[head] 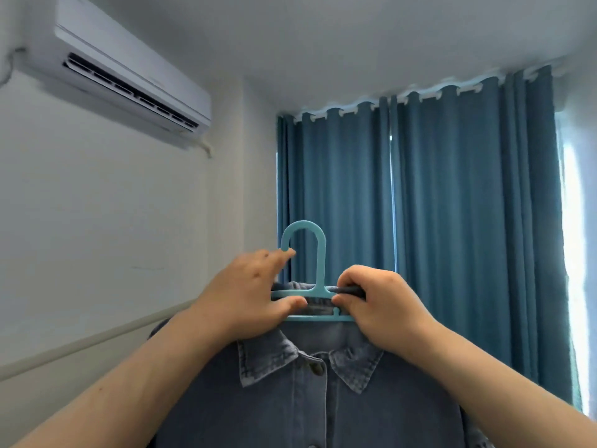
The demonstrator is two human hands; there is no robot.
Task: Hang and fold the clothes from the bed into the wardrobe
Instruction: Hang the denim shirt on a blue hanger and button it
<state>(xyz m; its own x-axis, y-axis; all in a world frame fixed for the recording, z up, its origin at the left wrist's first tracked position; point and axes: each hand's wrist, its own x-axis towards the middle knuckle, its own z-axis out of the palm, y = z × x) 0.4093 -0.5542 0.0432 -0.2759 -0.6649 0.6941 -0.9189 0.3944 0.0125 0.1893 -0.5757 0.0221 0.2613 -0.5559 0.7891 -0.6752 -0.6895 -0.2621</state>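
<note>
Evidently, left hand (248, 295) clasps the hanger (319, 253) and right hand (378, 305) pinches the denim shirt (310, 399) onto it; either grip slackening could drop the shirt.

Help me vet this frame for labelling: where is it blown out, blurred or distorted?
Head view: the window strip right of the curtain is blown out white; the air conditioner is slightly smeared and slants with wide-angle bend; the hanger and shirt are fairly sharp; light is soft, no hard shadows.
</note>
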